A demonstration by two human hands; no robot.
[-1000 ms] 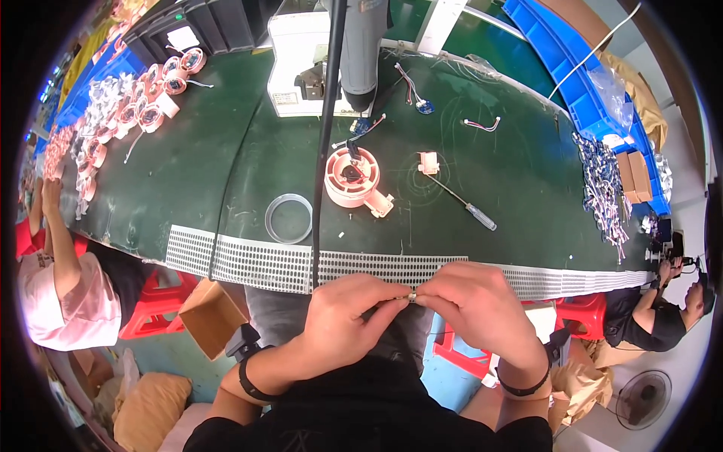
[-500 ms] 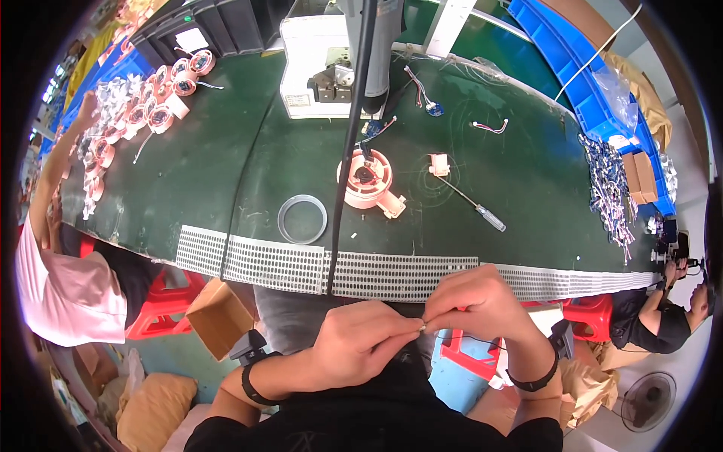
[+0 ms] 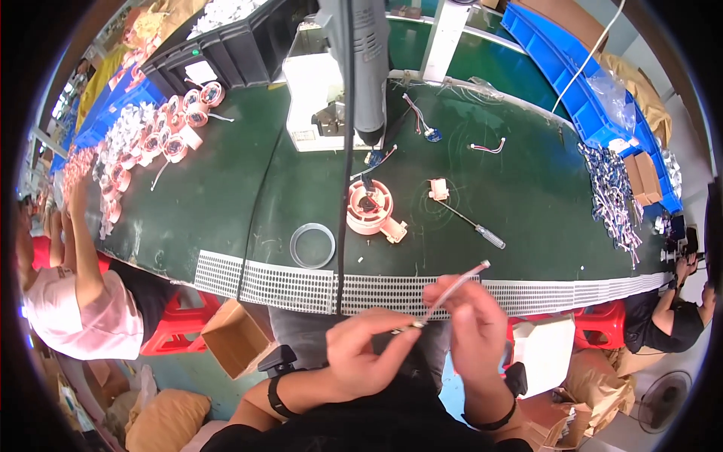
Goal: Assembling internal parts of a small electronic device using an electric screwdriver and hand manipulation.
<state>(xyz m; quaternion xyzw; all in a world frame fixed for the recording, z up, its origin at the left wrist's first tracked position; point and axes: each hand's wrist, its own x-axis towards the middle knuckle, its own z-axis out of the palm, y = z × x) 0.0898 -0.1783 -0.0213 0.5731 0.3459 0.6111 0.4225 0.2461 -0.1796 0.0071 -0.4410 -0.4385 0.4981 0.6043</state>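
A short wire cable [image 3: 450, 292] with small connectors at its ends slants up above the table's near edge. My left hand [image 3: 369, 350] pinches its lower connector between thumb and forefinger. Close beside it, my right hand [image 3: 476, 328] is raised with thumb and fingers apart; the cable passes in front of its fingertips. Whether it touches them I cannot tell. On the green table beyond lies a pink round fan-like housing [image 3: 369, 209] with dark parts inside. A grey ring [image 3: 312, 245] rests to its left, and a small pink part [image 3: 437, 189] and a screwdriver [image 3: 480, 227] to its right.
A white machine [image 3: 312, 83] stands at the back. Pink housings [image 3: 175, 148] are heaped at left near a black crate [image 3: 233, 64]. Wired boards [image 3: 606, 200] pile up at right beside blue bins [image 3: 595, 113]. A perforated strip [image 3: 392, 295] lines the near edge. Co-workers sit at both sides.
My right hand has come off the pinch at the connector and opened, and the cable now shows, pointing up and right. The view has shifted, so the table sits slightly lower.
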